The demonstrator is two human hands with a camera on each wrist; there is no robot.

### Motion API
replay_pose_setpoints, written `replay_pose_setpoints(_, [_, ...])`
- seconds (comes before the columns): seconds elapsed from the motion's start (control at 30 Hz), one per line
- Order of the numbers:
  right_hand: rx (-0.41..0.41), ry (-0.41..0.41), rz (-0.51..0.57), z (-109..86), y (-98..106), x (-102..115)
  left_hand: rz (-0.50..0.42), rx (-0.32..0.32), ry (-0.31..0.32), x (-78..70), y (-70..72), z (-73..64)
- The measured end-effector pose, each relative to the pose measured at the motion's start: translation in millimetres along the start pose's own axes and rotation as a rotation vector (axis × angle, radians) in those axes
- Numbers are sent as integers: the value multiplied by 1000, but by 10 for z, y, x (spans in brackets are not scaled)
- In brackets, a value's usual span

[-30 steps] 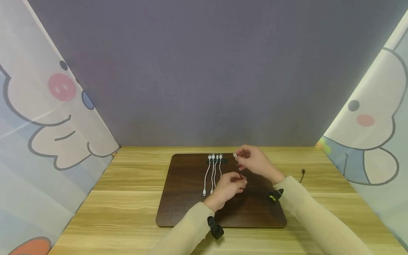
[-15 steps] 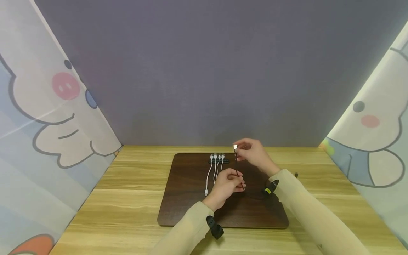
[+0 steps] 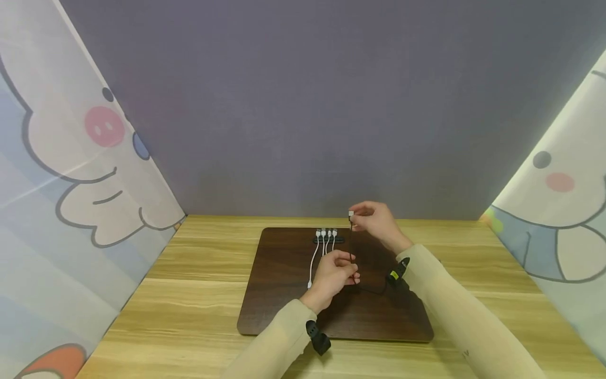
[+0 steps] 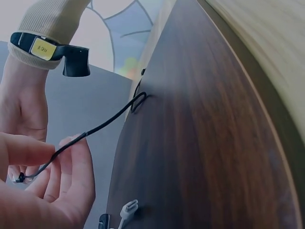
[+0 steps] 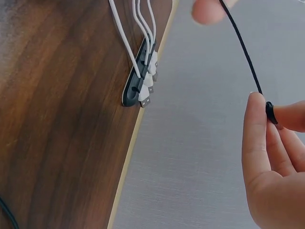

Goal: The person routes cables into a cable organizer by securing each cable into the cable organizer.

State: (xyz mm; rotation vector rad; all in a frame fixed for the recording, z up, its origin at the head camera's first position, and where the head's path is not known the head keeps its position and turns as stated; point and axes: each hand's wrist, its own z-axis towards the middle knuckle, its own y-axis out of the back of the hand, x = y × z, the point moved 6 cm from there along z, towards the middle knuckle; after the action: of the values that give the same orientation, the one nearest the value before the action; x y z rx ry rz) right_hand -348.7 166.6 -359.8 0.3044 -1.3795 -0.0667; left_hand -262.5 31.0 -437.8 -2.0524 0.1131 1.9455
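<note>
A black USB cable (image 5: pixel 245 52) runs between both hands, above the dark wooden board (image 3: pixel 279 295). My right hand (image 3: pixel 376 221) pinches the cable by its USB plug (image 3: pixel 351 215), whose metal end points up. Lower down, my left hand (image 3: pixel 333 273) holds the cord between thumb and fingers. The rest of the cord droops to the board in the left wrist view. Left of the right hand, a black cable organizer (image 5: pixel 131 88) sits at the board's far edge. Several white USB cables (image 3: pixel 313 260) are seated in it; one slot at its near end in the right wrist view holds none.
The board lies on a light wood-grain table (image 3: pixel 189 295). A grey panel (image 3: pixel 303 131) stands behind it, with cartoon-printed sheets (image 3: pixel 109 205) at the sides. A white cable connector (image 4: pixel 129 209) shows near the left hand.
My right hand has lifted the USB plug higher, and the cord between the hands is longer and straighter. The cable's far end has slid leftward, mostly behind the right sleeve. The view has shifted slightly.
</note>
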Motion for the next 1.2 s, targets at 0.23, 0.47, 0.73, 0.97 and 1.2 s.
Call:
replay_pose_setpoints(0.23, [14, -22, -9, 101, -7, -70, 143, -49, -7, 4, 56, -14])
replay_pose_setpoints(0.47, [26, -76, -43, 199, -59, -226, 349, -120, -48, -49, 67, -5])
replay_pose_setpoints(0.73, [42, -93, -92, 271, -92, -376, 594, -167, -105, -92, 97, 8])
replay_pose_setpoints(0.97, [68, -100, -121, 332, -146, -448, 840, -201, -135, -148, 96, 38])
replay_pose_setpoints(1.2, [66, -87, -160, 386, -207, -503, 950, -209, -101, -190, 96, 70])
